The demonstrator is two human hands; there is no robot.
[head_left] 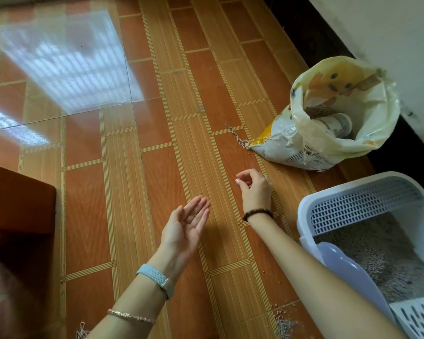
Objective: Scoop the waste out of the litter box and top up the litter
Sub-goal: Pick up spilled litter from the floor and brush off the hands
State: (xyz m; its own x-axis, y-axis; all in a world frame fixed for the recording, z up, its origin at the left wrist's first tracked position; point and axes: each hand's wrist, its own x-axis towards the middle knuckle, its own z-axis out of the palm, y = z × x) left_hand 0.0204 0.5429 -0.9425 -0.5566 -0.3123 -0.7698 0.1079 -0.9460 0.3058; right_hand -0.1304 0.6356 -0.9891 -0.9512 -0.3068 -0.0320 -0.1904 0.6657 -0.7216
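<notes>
on the white face of the litter bag [291, 150], the letters "bento" were printed in dark capitals, cut off at a fold. chinese characters were printed just below them, too small and creased to be read with certainty.

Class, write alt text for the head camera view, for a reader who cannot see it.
Two bare hands hover over a tiled floor: the left hand open, palm up, the right hand loosely pinched. At right sit a white litter box holding litter and a scoop, with an open litter bag beyond.
</notes>
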